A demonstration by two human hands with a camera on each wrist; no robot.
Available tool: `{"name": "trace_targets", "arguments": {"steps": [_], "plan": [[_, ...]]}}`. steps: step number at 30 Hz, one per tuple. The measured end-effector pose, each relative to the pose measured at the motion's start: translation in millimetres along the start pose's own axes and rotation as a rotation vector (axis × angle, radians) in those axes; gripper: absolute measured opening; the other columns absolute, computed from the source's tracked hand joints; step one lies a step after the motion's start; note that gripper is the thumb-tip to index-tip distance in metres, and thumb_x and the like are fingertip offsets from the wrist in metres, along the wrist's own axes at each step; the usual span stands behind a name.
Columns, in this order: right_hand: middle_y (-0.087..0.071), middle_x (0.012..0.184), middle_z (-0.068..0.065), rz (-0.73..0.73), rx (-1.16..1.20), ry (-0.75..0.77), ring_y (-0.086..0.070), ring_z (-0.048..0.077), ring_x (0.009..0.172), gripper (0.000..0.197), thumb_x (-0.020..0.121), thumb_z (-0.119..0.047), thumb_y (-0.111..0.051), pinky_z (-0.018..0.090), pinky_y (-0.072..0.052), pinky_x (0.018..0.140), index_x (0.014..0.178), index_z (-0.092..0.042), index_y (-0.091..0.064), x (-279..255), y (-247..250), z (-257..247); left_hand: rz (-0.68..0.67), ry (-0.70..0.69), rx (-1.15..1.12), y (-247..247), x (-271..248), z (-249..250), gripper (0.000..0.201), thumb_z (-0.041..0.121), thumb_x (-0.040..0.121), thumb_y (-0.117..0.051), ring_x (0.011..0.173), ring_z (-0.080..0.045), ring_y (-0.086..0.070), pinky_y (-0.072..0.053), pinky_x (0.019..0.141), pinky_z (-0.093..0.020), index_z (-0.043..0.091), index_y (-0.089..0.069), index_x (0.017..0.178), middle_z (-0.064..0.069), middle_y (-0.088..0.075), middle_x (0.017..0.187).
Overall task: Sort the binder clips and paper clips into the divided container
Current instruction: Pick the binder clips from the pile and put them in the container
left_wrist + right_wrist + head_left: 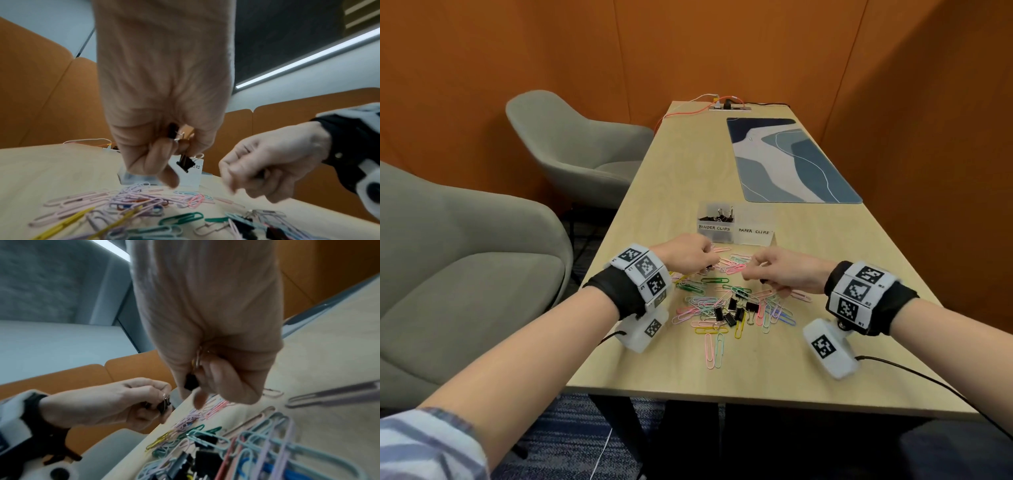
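Wooden table [808, 359], orange walls close behind. Left hand [685, 255] pinched black binder clip [185, 163]; right hand [784, 270] clenched another (partly hidden). Paper clips [709, 305] heaped mid-table; divided container [736, 224] just beyond; right table side bare.

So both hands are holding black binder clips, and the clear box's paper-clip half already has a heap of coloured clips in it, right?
Not quite. Both the left hand and the right hand do hold black binder clips, but the head view shows the clear divided container's section labelled PAPER CLIPS looking empty. The coloured paper clips all lie on the wooden table.
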State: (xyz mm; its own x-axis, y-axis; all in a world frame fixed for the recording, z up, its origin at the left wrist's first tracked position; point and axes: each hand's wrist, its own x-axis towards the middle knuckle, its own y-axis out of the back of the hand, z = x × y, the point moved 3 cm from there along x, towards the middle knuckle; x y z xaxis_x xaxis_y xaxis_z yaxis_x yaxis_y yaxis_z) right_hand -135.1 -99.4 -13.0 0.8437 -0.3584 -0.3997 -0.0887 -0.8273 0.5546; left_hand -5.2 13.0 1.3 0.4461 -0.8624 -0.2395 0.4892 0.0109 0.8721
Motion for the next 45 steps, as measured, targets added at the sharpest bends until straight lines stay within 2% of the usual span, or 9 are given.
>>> {"name": "trace_targets", "arguments": {"steps": [4, 8, 14, 22, 26, 31, 37, 40, 45], "plan": [[-0.042, 0.06, -0.003, -0.087, -0.192, 0.07, -0.035, 0.003, 0.037, 0.018, 0.088, -0.019, -0.062, 0.017, -0.032, 0.036, 0.101, -0.006, -0.06, -12.0, -1.0, 1.2, -0.007, -0.018, -0.152, -0.1, 2.3, 0.3, 0.027, 0.017, 0.091, -0.051, 0.045, 0.002, -0.05, -0.036, 0.04, -0.014, 0.018, -0.037, 0.068, -0.003, -0.067, 0.08], [-0.047, 0.062, -0.006, -0.127, -0.511, 0.126, -0.05, 0.012, 0.059, 0.021, 0.083, -0.027, -0.068, 0.023, -0.04, 0.055, 0.096, -0.014, -0.057, -20.5, -11.8, 0.8, -0.06, -0.01, -0.206, -2.3, -0.7, 8.1, 0.023, 0.015, 0.091, -0.051, 0.054, -0.008, -0.047, -0.036, 0.04, -0.014, 0.018, -0.037, 0.073, 0.0, -0.063, 0.073], [-0.049, 0.073, -0.004, -0.078, -0.752, 0.172, -0.046, 0.02, 0.076, 0.026, 0.084, -0.031, -0.065, 0.027, -0.034, 0.066, 0.1, -0.014, -0.051, -15.5, -23.0, -4.8, -0.227, -0.045, -0.065, -14.7, -9.0, 18.2, 0.005, 0.017, 0.097, -0.039, 0.061, -0.012, -0.041, -0.037, 0.048, -0.022, 0.012, -0.041, 0.097, 0.0, -0.047, 0.075], [-0.044, 0.067, -0.01, -0.044, -0.631, 0.138, -0.041, 0.003, 0.059, 0.015, 0.088, -0.027, -0.061, 0.017, -0.033, 0.053, 0.095, -0.019, -0.049, -11.0, -16.1, -0.9, -0.134, -0.167, 0.307, -26.8, -12.3, 20.9, 0.029, 0.036, 0.096, -0.047, 0.078, -0.021, -0.046, -0.032, 0.066, -0.027, 0.01, -0.057, 0.09, -0.004, -0.054, 0.082], [-0.044, 0.07, -0.009, -0.037, -0.683, 0.133, -0.045, 0.013, 0.066, 0.025, 0.087, -0.031, -0.062, 0.025, -0.034, 0.057, 0.103, -0.014, -0.054, -15.9, -18.5, -1.9, -0.07, -0.208, 0.261, -29.9, -10.5, 21.1, 0.036, 0.043, 0.084, -0.065, 0.079, -0.017, -0.049, -0.03, 0.054, -0.025, 0.01, -0.06, 0.098, 0.007, -0.05, 0.072], [-0.062, 0.086, 0.005, -0.032, -0.783, 0.162, -0.053, 0.024, 0.08, 0.021, 0.087, -0.028, -0.06, 0.032, -0.042, 0.07, 0.095, -0.016, -0.045, -18.9, -27.4, -6.7, -0.037, -0.284, 0.279, -33.5, -7.9, 26.0, 0.034, 0.034, 0.078, -0.073, 0.094, -0.021, -0.055, -0.037, 0.071, -0.028, 0.012, -0.062, 0.102, -0.006, -0.064, 0.102], [-0.067, 0.103, 0.008, -0.003, -0.872, 0.202, -0.06, 0.029, 0.097, 0.018, 0.09, -0.025, -0.055, 0.034, -0.042, 0.07, 0.097, -0.017, -0.04, -18.2, -31.3, -7.9, -0.054, -0.304, 0.304, -30.6, -11.6, 27.9, 0.029, 0.028, 0.079, -0.073, 0.082, -0.016, -0.048, -0.03, 0.066, -0.024, 0.011, -0.064, 0.101, 0.002, -0.054, 0.087], [-0.066, 0.089, 0.004, -0.043, -0.76, 0.172, -0.06, 0.025, 0.084, 0.023, 0.089, -0.026, -0.058, 0.034, -0.046, 0.07, 0.092, -0.017, -0.038, -13.8, -27.1, -5.3, -0.062, -0.295, 0.315, -31.6, -10.0, 25.7, 0.03, 0.029, 0.08, -0.072, 0.082, -0.016, -0.045, -0.03, 0.066, -0.024, 0.011, -0.063, 0.103, 0.001, -0.052, 0.087], [-0.055, 0.072, -0.003, -0.143, -0.484, 0.036, -0.052, 0.012, 0.059, 0.023, 0.086, -0.027, -0.064, 0.024, -0.044, 0.048, 0.079, -0.02, -0.043, -5.3, -11.5, 3.4, -0.102, -0.239, 0.263, -24.7, -5.6, 18.7, 0.029, 0.035, 0.082, -0.067, 0.078, -0.015, -0.047, -0.033, 0.064, -0.027, 0.015, -0.062, 0.102, 0.008, -0.049, 0.076]]}}
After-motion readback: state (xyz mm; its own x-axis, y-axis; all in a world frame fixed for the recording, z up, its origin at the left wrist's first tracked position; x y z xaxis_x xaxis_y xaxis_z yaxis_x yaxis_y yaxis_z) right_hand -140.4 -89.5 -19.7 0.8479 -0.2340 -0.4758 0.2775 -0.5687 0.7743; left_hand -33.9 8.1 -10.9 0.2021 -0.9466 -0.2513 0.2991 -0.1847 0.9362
